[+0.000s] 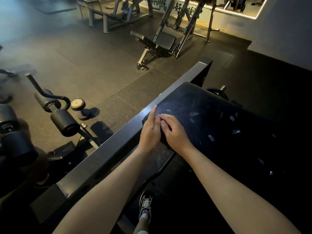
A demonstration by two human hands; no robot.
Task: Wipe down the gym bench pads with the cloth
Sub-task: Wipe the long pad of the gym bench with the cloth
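Note:
The black textured bench pad (211, 119) fills the right half of the view, with pale scuffed patches on its surface. Both my hands sit together at its near left corner. My left hand (149, 132) lies on the pad's edge beside the steel frame bar (108, 149), its index finger stretched straight along the edge. My right hand (176, 132) rests on the pad with curled fingers whose tips meet my left hand's fingers. No cloth shows plainly; whatever lies under the fingers is hidden in the dark.
Left of the frame bar stand foam roller pads (65, 122) and a dumbbell (78, 107) on the rubber floor. An adjustable bench (160, 43) and racks stand at the back. A weight plate (217, 92) is behind the pad. My shoe (145, 205) is below.

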